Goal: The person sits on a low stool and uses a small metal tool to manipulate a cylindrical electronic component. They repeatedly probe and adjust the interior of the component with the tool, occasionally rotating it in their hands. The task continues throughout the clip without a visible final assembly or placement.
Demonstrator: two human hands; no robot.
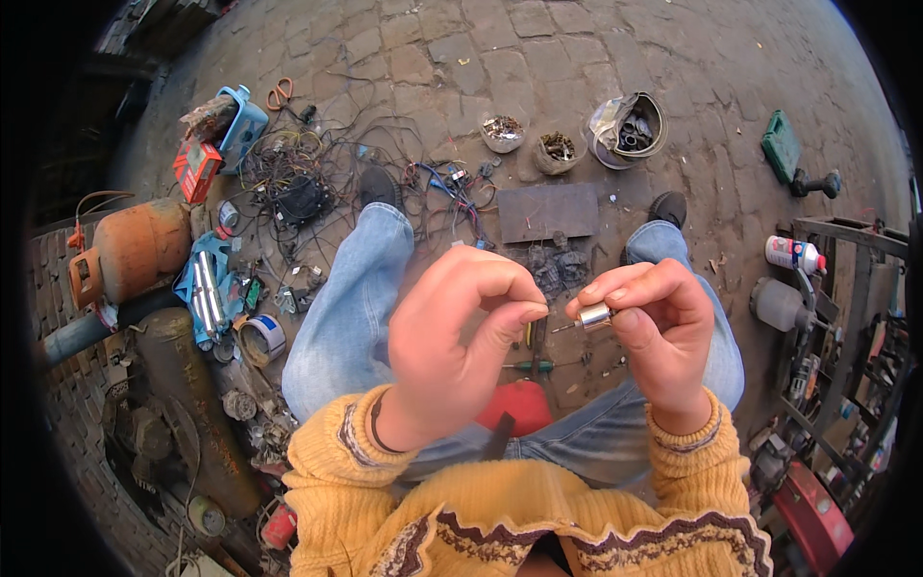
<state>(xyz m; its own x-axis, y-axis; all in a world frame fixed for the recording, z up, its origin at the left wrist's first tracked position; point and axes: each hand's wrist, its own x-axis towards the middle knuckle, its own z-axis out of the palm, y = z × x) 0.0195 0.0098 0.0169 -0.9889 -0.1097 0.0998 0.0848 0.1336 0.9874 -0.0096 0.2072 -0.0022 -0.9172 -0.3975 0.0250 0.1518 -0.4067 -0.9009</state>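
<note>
In my right hand [665, 332] is a small silver cylinder with a thin shaft, which looks like a tiny electric motor [594, 315]. Thumb and fingers pinch its body, and the shaft points left toward my other hand. My left hand [447, 341] is closed in a pinch just left of the shaft, apart from it. Whatever it holds, if anything, is too small to make out. Below, between my legs, a green-handled screwdriver [531, 365] lies near a red object [519, 406] partly hidden by my sleeves and legs.
Ahead lies a flat dark metal plate [548, 213], with two small tubs of metal bits [504, 133] and a larger bucket [627, 130] beyond. Tangled wires [288, 178] spread to the left, near an orange gas cylinder [139, 248]. A metal rack [851, 317] stands right.
</note>
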